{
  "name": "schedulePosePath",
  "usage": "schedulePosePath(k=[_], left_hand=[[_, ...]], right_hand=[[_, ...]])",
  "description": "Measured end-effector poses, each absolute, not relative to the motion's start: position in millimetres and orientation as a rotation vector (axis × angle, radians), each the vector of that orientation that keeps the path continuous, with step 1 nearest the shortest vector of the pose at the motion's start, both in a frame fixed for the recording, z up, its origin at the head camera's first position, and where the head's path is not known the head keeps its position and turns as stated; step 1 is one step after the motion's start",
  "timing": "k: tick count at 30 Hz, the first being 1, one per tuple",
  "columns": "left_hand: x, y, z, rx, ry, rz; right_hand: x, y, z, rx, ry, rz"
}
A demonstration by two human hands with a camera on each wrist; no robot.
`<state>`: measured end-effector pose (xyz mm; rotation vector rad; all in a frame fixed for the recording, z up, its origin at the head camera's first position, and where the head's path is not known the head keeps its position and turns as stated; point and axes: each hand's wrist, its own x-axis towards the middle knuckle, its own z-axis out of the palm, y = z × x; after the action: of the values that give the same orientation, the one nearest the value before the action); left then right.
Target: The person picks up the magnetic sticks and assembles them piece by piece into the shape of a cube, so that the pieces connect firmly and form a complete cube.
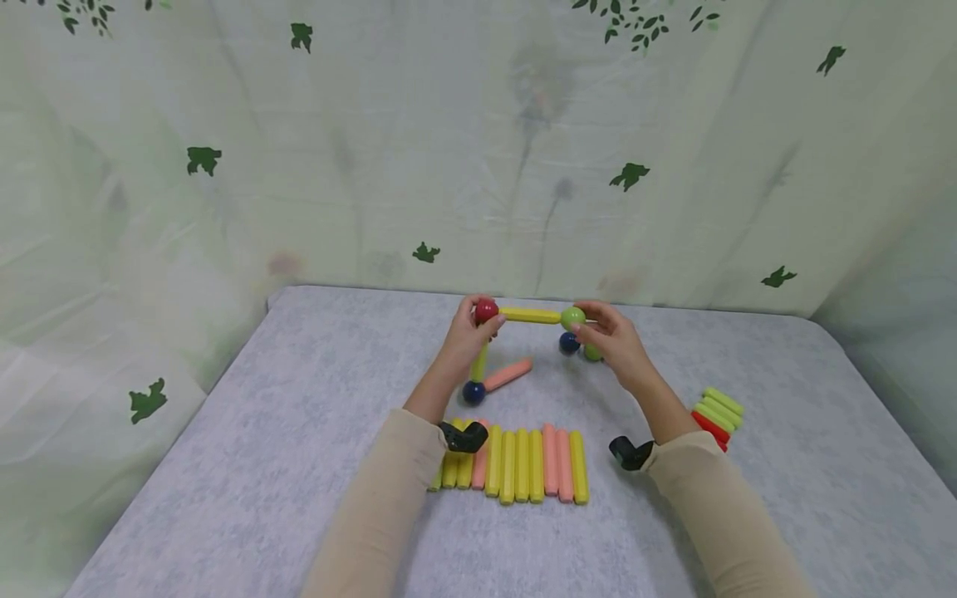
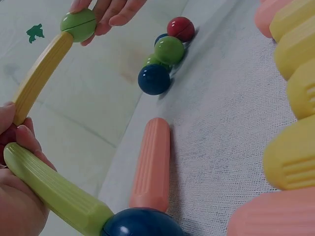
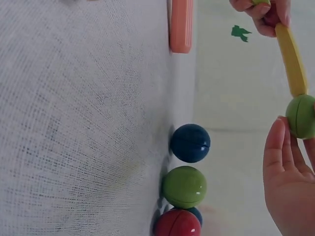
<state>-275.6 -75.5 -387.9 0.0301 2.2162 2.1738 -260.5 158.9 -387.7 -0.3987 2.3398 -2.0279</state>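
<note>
My left hand (image 1: 459, 345) grips a red ball (image 1: 487, 311) between thumb and fingers. From it a yellow rod (image 1: 531, 316) runs across to a green ball (image 1: 572, 317), which my right hand (image 1: 619, 345) pinches. A light green rod (image 2: 59, 191) slopes down from the red ball to a dark blue ball (image 1: 473, 393). Out of the blue ball's side, in the head view, extends a pink rod (image 1: 510, 375). In the left wrist view this pink rod's lower end meets the blue ball. Both hands are raised near the table's far side.
Loose blue, green and red balls (image 3: 184, 187) cluster on the table (image 1: 314, 432) beneath my right hand. A row of yellow and pink rods (image 1: 522, 465) lies in front, between my forearms. Light green and red rods (image 1: 719, 411) lie at right, partly behind my right forearm.
</note>
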Motion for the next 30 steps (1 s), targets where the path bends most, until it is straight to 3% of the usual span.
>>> schedulePosePath(k=[14,21,30], left_hand=[[-286.0,-89.0,-409.4,-0.043,2.321,2.044],[-287.1,-93.8,-416.4,-0.149,2.344,1.900],[-278.2,-103.0,-419.6,-0.094,2.461,1.561]], right_hand=[[-267.3,144.7,-396.9,-0.199,2.405,-1.893],[-267.3,140.1,-407.7,-0.124,2.562,-1.595],[-268.6,138.1,-420.0,-0.090,2.648,-1.361]])
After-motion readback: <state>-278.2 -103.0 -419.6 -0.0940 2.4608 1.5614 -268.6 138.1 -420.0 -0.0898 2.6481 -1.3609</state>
